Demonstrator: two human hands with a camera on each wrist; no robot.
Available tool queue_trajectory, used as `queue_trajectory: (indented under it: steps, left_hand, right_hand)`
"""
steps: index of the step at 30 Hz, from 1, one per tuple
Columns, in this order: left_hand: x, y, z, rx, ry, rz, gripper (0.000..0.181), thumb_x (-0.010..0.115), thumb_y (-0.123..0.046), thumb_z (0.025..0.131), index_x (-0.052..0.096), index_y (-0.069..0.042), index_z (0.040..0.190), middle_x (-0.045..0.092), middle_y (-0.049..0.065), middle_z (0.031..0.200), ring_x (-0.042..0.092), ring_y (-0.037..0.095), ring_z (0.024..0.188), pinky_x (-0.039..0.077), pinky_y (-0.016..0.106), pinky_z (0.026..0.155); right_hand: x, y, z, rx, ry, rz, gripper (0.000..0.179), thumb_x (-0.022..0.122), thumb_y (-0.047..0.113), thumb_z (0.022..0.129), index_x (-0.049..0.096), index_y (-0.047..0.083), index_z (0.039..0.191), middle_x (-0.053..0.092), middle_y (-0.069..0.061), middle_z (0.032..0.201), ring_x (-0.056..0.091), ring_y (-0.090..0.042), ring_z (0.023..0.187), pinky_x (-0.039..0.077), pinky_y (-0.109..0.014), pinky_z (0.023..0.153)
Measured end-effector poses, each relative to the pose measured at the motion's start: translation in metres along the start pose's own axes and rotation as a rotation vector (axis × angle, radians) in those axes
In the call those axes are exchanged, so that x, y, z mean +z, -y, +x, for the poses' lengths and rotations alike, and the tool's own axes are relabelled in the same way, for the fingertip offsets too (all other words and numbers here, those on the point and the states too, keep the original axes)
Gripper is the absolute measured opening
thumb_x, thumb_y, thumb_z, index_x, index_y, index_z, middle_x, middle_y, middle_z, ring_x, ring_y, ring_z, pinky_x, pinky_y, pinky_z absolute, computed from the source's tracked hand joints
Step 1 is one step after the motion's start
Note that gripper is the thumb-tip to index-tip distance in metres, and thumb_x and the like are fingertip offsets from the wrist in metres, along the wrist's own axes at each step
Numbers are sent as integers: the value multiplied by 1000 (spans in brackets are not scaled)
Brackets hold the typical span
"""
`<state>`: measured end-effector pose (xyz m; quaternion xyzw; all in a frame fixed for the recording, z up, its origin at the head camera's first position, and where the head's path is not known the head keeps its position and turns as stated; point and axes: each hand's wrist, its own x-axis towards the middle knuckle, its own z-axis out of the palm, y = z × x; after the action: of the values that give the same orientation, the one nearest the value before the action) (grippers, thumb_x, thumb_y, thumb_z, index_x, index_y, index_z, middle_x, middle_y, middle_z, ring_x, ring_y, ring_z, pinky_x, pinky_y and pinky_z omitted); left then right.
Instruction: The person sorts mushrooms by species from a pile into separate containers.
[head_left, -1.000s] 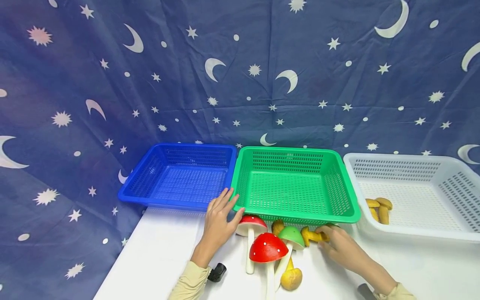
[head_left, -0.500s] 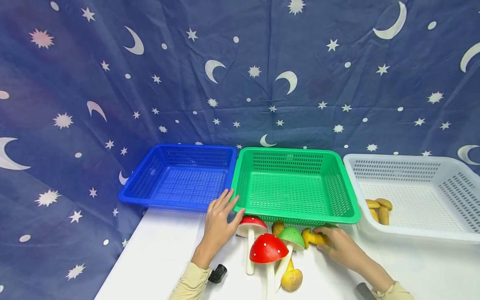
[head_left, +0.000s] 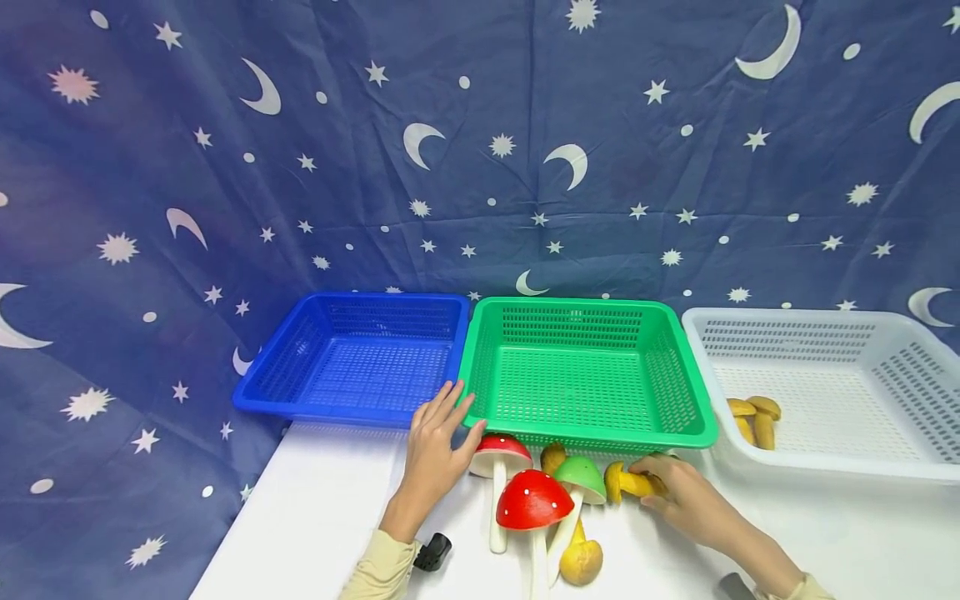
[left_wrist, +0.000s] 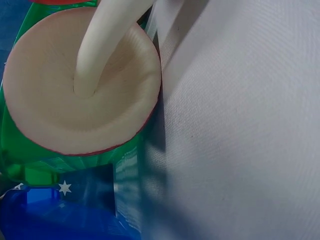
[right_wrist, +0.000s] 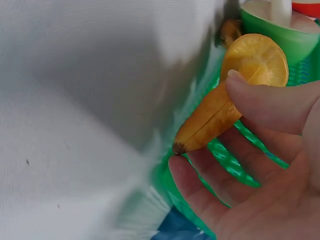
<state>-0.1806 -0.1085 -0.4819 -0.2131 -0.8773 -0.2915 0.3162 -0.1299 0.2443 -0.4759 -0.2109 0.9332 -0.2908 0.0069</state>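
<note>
In the head view, my right hand (head_left: 686,496) holds a yellow-brown toy mushroom (head_left: 630,482) just in front of the green basket (head_left: 592,433). The right wrist view has the thumb pressed on the stem of this mushroom (right_wrist: 210,117), with fingers behind it. My left hand (head_left: 435,450) has its fingers spread at the near corners of the blue basket (head_left: 360,414) and the green one. Close to its thumb stands a red-capped mushroom (head_left: 500,454), whose pale underside (left_wrist: 55,110) fills much of the left wrist view.
Between the hands are another red-capped mushroom (head_left: 534,500), a green-capped mushroom (head_left: 582,477) and a yellow one (head_left: 581,560), with a brown cap (head_left: 552,457) behind. The white basket (head_left: 847,469) at right holds brown mushrooms (head_left: 763,421). A starry cloth (head_left: 480,167) hangs behind.
The yellow-brown mushroom in my right hand has shifted slightly toward me and turned a little. My left hand keeps its place at the basket corners. The head view has shifted slightly.
</note>
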Motion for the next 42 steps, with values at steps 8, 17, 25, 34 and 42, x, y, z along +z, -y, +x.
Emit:
queue_trajectory:
  steps: [8, 17, 25, 34, 42]
  left_hand:
    - [0, 1, -1, 17, -13, 2, 43, 66, -32, 87, 66, -2, 118, 53, 14, 135, 43, 31, 130, 31, 55, 100]
    - [-1, 1, -1, 5, -16, -2, 43, 67, -30, 86, 66, -2, 118, 52, 14, 136, 43, 31, 130, 30, 55, 100]
    - [-1, 1, -2, -11, -13, 5, 43, 67, -31, 86, 66, -4, 119, 52, 12, 136, 42, 29, 131, 29, 55, 101]
    - [0, -1, -1, -13, -12, 2, 43, 67, -31, 86, 66, -4, 119, 52, 12, 136, 42, 29, 131, 29, 56, 101]
    - [0, -1, 0, 2, -18, -4, 43, 66, -31, 86, 66, -2, 118, 53, 14, 134, 44, 31, 129, 30, 53, 100]
  right_hand:
    - [-18, 10, -12, -47, -19, 1, 31, 74, 5, 77, 66, 11, 107, 64, 5, 105, 58, -12, 89, 52, -31, 73]
    - [-38, 16, -21, -88, -33, -31, 33, 75, 6, 75, 66, 10, 107, 63, 6, 105, 57, -9, 90, 53, -32, 73]
    - [-54, 19, -30, -90, -79, -82, 37, 77, 2, 72, 67, 13, 106, 63, 7, 106, 56, -5, 88, 52, -28, 70]
    - [-62, 17, -36, -153, -171, -114, 44, 80, -3, 66, 67, 13, 105, 63, 9, 104, 54, -1, 83, 51, -23, 66]
    - [-75, 14, -36, -123, -164, -108, 42, 78, -3, 68, 67, 11, 106, 64, 9, 99, 55, 0, 80, 51, -23, 62]
